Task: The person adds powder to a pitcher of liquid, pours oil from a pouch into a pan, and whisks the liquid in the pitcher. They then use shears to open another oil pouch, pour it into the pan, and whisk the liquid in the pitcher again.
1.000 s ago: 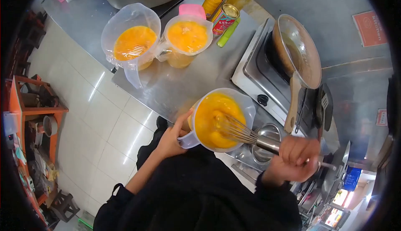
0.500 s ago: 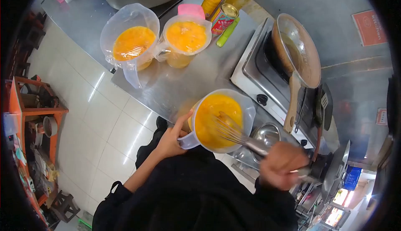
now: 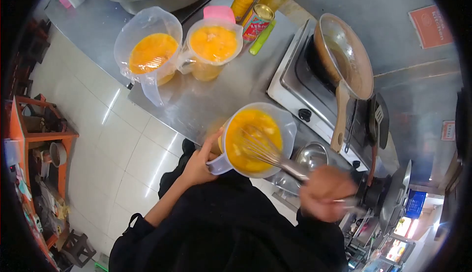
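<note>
A translucent plastic measuring jug (image 3: 288,130) of yellow beaten egg (image 3: 241,160) stands at the front edge of the steel counter. My left hand (image 3: 199,163) is closed around the jug's handle side, steadying it, some fingers hidden behind the wall. In my right hand (image 3: 328,193), somewhat blurred, is the handle of a wire whisk (image 3: 292,167). The whisk slants down to the left, its wires in the egg. Paler bits show on the egg's surface.
Two more jugs of egg, a left jug (image 3: 169,23) and a right jug (image 3: 194,58), stand farther back with cling film about them. Cans (image 3: 256,22) sit behind. To the right is a gas stove (image 3: 290,82) bearing a tilted frying pan (image 3: 364,75); a metal bowl (image 3: 314,155) lies near the whisk.
The whisk has swept slightly left through the egg, and my right hand has shifted a little left with it. My left hand keeps its hold on the jug.
</note>
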`<state>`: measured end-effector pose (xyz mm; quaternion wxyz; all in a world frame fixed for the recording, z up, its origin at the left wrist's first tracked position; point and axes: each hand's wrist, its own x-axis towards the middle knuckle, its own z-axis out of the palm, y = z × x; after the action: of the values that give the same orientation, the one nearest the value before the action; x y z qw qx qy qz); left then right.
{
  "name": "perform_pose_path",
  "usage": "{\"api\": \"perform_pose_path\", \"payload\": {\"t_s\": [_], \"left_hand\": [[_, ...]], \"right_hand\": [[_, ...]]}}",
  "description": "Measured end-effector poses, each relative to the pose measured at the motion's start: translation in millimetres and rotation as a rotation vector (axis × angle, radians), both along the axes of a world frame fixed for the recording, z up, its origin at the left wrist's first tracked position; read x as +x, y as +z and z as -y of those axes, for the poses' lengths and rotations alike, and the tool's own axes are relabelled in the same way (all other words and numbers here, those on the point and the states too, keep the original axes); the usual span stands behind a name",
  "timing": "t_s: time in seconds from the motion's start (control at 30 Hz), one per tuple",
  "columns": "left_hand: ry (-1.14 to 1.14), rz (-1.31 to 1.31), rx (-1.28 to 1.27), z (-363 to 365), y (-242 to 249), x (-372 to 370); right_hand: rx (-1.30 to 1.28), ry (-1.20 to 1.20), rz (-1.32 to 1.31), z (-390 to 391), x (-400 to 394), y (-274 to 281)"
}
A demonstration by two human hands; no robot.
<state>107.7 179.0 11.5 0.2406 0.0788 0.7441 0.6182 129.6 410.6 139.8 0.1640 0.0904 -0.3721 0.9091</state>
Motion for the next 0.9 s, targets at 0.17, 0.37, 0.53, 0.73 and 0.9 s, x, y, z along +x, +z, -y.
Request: {"api": "perform_pose_path", "payload": {"t_s": [0.17,0.37,0.53,0.73,0.9], "left_hand": [[0.062,-0.063,-0.025,-1,-2,5],[0.063,-0.121,0.015,1,-5,3],[0.033,-0.037,0.036,2,-3,1],[-0.008,0.028,-0.001,6,0,3],[0.012,-0.019,-0.007,4,-3,0]], "right_hand": [[0.993,0.036,0.041,10,-6,0],[1.082,0.055,-0.152,4,-16,11],[1.398,-0.138,-0.253,-3,8,12],[1.055,0.162,0.073,5,-3,35],[0.520,-0.090,-0.428,25,-24,-18]]}}
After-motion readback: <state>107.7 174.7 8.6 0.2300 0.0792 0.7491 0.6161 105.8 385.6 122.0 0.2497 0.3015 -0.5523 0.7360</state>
